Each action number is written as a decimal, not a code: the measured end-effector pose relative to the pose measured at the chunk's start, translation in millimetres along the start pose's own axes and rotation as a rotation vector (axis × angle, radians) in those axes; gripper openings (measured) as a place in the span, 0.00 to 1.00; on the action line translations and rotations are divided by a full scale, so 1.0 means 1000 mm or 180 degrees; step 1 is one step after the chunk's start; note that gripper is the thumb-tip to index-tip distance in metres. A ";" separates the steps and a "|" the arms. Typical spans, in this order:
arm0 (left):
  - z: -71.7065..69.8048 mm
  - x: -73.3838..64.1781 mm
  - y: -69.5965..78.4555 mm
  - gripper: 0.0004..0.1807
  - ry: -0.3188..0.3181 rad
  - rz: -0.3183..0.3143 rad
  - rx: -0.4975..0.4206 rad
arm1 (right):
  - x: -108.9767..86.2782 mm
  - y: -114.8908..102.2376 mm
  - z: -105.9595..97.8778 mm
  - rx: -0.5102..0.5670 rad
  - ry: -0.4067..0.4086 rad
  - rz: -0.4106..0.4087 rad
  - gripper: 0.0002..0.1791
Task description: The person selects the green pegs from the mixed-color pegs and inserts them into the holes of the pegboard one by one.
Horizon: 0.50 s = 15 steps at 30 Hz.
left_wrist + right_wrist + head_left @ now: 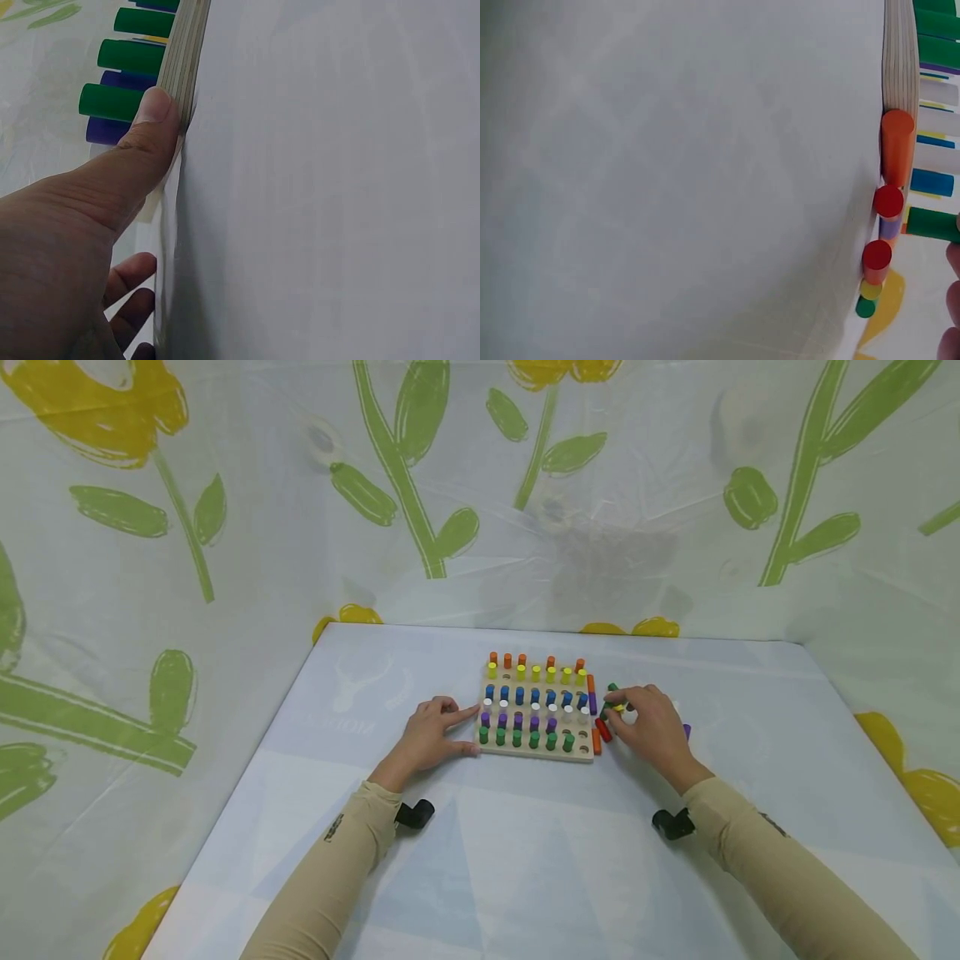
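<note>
A wooden peg board (536,756) lies on the table with rows of orange, yellow, blue, white, purple and green pegs (517,738) standing in it. Against its left edge rests my left hand (431,735), thumb and index finger extended and spread apart. In the left wrist view the thumb (154,120) presses the board's corner beside the green pegs. My right hand (654,727) is just right of the board and pinches a green peg (932,224) above the table. Several holes at the board's right side are bare, including the last one in the green row.
Loose pegs lie along the board's right edge: an orange peg (597,742), a red peg (603,730) and a purple peg (593,703). Others are partly hidden under the right hand, and a purple peg (687,732) shows beyond it. A flowered curtain (480,493) surrounds the table.
</note>
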<state>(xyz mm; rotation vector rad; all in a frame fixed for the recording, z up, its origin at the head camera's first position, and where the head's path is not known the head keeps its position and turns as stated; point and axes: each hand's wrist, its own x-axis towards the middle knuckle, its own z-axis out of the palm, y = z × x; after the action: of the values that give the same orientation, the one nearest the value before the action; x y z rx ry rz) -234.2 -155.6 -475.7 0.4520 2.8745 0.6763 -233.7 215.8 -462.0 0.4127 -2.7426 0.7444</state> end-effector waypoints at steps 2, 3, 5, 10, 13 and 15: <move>0.000 0.000 0.000 0.43 -0.0006 -0.0002 0.0001 | -0.001 0.000 0.000 0.0007 0.0006 -0.0008 0.12; -0.001 0.000 0.001 0.43 -0.0007 -0.0001 -0.0005 | -0.002 0.000 0.000 0.0008 0.0008 -0.0004 0.12; -0.002 -0.001 0.002 0.43 -0.0011 0.0002 -0.0017 | -0.003 -0.001 0.000 0.0021 0.0011 -0.0002 0.12; -0.003 -0.002 0.003 0.43 -0.0024 -0.0004 -0.0017 | -0.007 -0.002 0.000 0.0035 -0.0004 -0.0022 0.12; -0.004 -0.002 0.004 0.44 -0.0019 -0.0012 -0.0018 | -0.008 -0.003 -0.001 0.0046 -0.0050 -0.0033 0.13; -0.003 -0.002 0.004 0.44 -0.0016 -0.0012 -0.0019 | -0.009 -0.004 -0.001 0.0069 -0.0085 -0.0031 0.13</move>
<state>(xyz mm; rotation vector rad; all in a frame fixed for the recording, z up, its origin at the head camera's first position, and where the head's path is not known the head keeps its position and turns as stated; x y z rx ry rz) -232.1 -154.5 -470.8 0.4468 2.8672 0.6818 -224.3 214.8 -462.3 0.4433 -2.7575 0.7725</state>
